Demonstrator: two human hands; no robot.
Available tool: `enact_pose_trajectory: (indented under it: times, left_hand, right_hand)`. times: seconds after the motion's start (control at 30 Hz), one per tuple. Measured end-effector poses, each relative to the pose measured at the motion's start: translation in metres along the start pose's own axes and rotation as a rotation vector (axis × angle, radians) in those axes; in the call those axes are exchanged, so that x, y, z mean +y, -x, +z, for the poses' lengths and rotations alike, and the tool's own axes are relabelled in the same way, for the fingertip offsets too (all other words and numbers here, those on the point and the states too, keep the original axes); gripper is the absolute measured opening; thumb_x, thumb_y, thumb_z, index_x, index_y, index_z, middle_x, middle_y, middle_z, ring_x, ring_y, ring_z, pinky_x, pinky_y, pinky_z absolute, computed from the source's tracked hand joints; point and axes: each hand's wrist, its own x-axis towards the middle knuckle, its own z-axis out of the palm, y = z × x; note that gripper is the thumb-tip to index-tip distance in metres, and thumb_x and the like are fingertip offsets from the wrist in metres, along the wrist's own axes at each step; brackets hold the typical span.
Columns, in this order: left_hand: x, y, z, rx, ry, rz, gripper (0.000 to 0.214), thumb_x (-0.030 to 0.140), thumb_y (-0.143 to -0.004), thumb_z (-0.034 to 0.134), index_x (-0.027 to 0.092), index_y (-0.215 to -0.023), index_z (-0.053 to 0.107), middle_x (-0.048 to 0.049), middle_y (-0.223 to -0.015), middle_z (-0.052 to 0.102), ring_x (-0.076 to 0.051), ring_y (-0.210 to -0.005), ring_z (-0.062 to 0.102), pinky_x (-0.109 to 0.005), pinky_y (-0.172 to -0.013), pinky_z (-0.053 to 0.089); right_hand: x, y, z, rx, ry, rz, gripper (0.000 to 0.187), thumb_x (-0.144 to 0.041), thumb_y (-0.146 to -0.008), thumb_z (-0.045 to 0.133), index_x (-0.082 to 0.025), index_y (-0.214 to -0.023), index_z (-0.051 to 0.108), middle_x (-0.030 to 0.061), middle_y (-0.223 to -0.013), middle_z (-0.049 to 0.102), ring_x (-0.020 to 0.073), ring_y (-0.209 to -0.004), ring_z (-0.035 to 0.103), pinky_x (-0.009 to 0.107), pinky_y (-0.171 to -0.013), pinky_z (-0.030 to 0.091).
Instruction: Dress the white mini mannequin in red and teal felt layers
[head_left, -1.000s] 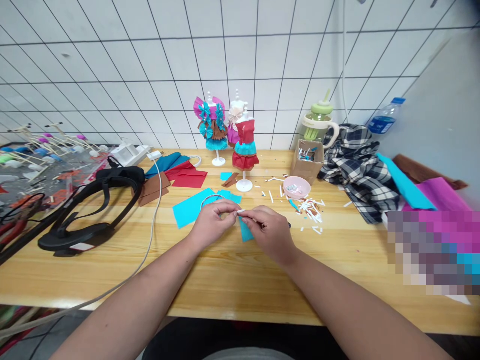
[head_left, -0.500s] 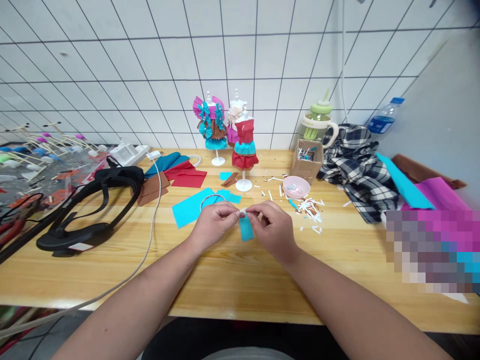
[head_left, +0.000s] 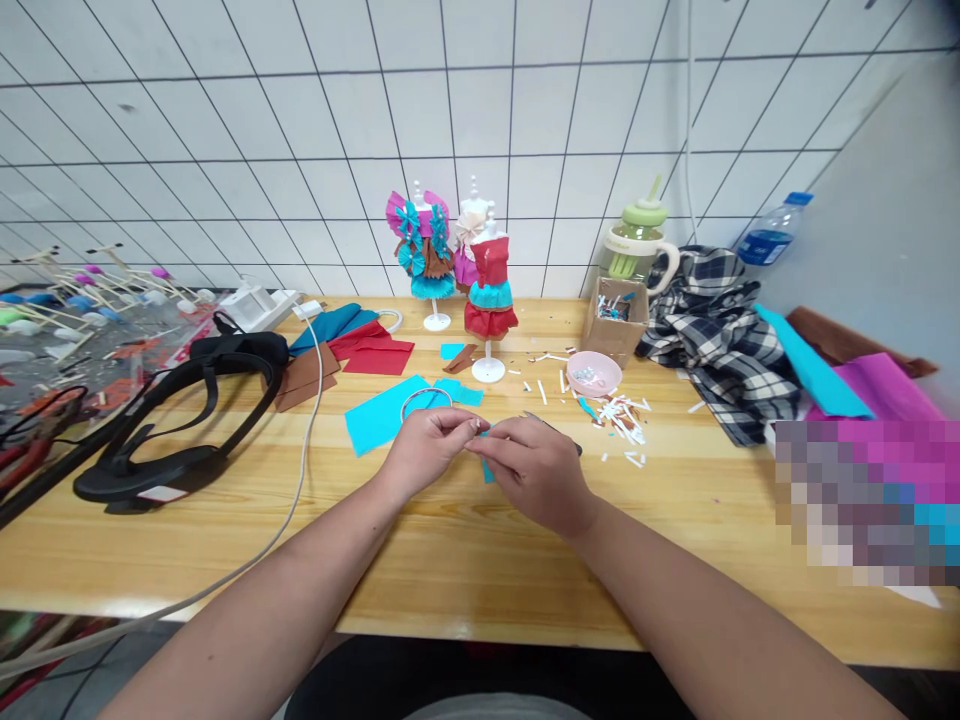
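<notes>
My left hand (head_left: 435, 442) is closed in a pinch, with a small pale bit at its fingertips. A narrow blue strip (head_left: 488, 470), like crepe paper, shows just under the fingers; my right hand hides most of it. My right hand (head_left: 538, 470) has its thumb and forefinger pressed together, meeting the left fingertips; what they grip is hidden. Behind the right hand a dark thin tool (head_left: 576, 449) peeks out, its kind unclear. Left of the hands lie a larger blue sheet (head_left: 371, 420) and a thin ring (head_left: 411, 403).
Small dress forms in paper outfits, one in a red and blue dress (head_left: 491, 265), stand at the back. A pink bowl (head_left: 594, 375), white scraps (head_left: 626, 420) and a cardboard box (head_left: 616, 325) are to the right. A black headset (head_left: 180, 430) and a white cable (head_left: 304, 470) lie left.
My right fingers have moved left over the left fingertips, covering more of the blue strip. A dark tool now shows behind the right hand. My left hand stays almost still.
</notes>
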Motion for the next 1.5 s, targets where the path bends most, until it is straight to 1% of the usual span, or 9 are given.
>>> enact_pose_trajectory:
  times: [0.1,0.23,0.37,0.53,0.73,0.87,1.03,1.3,1.5]
  left_hand:
    - [-0.001,0.000,0.000,0.025,-0.049,-0.037,0.025,0.040,-0.078,0.060,0.020,-0.076,0.075,-0.0030,-0.084,0.077,-0.020,-0.081,0.070,-0.028,-0.073,0.052]
    - [0.000,0.001,0.000,0.008,-0.074,-0.038,0.025,0.039,-0.078,0.059,0.020,-0.075,0.075,-0.0023,-0.081,0.077,-0.020,-0.078,0.070,-0.027,-0.070,0.051]
    - [0.001,0.001,0.002,-0.019,-0.032,-0.039,0.024,0.036,-0.078,0.058,0.020,-0.078,0.076,-0.0025,-0.084,0.077,-0.020,-0.081,0.070,-0.027,-0.074,0.052]
    - [0.002,0.001,0.003,-0.076,0.035,-0.017,0.025,0.034,-0.077,0.058,0.019,-0.084,0.077,-0.0040,-0.093,0.077,-0.021,-0.089,0.070,-0.029,-0.082,0.053]
    - [0.001,0.001,0.003,-0.101,0.062,-0.031,0.026,0.037,-0.078,0.060,0.020,-0.086,0.077,-0.0034,-0.095,0.077,-0.022,-0.090,0.071,-0.030,-0.083,0.053]
    - [0.003,0.002,0.004,-0.070,0.036,-0.052,0.027,0.040,-0.079,0.061,0.020,-0.083,0.077,-0.0034,-0.090,0.078,-0.022,-0.086,0.071,-0.029,-0.076,0.054]
    - [0.007,0.004,0.007,-0.038,-0.032,-0.042,0.022,0.036,-0.078,0.062,0.020,-0.079,0.077,-0.0025,-0.084,0.078,-0.021,-0.080,0.071,-0.027,-0.069,0.053]
    - [0.004,0.004,0.005,-0.062,0.083,-0.031,0.025,0.039,-0.077,0.066,0.018,-0.085,0.077,-0.0059,-0.093,0.077,-0.022,-0.088,0.071,-0.031,-0.080,0.054]
    - [0.002,0.003,0.005,-0.041,0.066,-0.043,0.023,0.038,-0.076,0.066,0.019,-0.082,0.077,-0.0053,-0.088,0.077,-0.022,-0.085,0.071,-0.030,-0.077,0.055]
  right_hand:
    - [0.002,-0.001,0.001,0.016,-0.004,0.110,0.021,-0.021,-0.091,0.053,-0.022,-0.097,0.073,0.0030,-0.087,0.071,0.0143,-0.078,0.063,0.026,-0.070,0.047]
    - [0.006,-0.002,0.001,0.005,-0.022,0.182,0.022,-0.023,-0.092,0.053,-0.024,-0.101,0.073,0.0025,-0.089,0.071,0.0143,-0.080,0.064,0.025,-0.072,0.047]
    - [0.007,-0.002,0.002,-0.040,-0.047,0.266,0.020,-0.025,-0.091,0.055,-0.027,-0.100,0.073,0.0017,-0.089,0.070,0.0143,-0.079,0.064,0.025,-0.070,0.046]
    - [0.008,-0.002,0.006,-0.046,-0.118,0.371,0.013,-0.023,-0.086,0.062,-0.023,-0.092,0.074,0.0008,-0.082,0.069,0.0135,-0.072,0.062,0.024,-0.063,0.045]
    - [0.011,-0.001,0.007,-0.048,-0.147,0.380,0.014,-0.022,-0.087,0.060,-0.023,-0.092,0.074,0.0011,-0.082,0.070,0.0144,-0.072,0.062,0.026,-0.064,0.046]
    - [0.013,-0.001,0.007,-0.036,-0.138,0.387,0.014,-0.021,-0.086,0.061,-0.023,-0.091,0.074,0.0015,-0.084,0.070,0.0148,-0.072,0.063,0.026,-0.065,0.047]
    - [0.015,-0.002,0.007,-0.043,-0.158,0.429,0.010,-0.022,-0.083,0.064,-0.022,-0.087,0.073,0.0009,-0.081,0.070,0.0141,-0.067,0.062,0.026,-0.064,0.047]
    - [0.017,-0.003,0.007,-0.044,-0.208,0.462,0.011,-0.020,-0.082,0.064,-0.022,-0.086,0.074,0.0011,-0.080,0.070,0.0140,-0.068,0.061,0.026,-0.064,0.047]
    - [0.017,-0.003,0.007,-0.060,-0.199,0.455,0.011,-0.022,-0.082,0.064,-0.023,-0.087,0.074,0.0008,-0.080,0.071,0.0138,-0.067,0.061,0.026,-0.063,0.047]
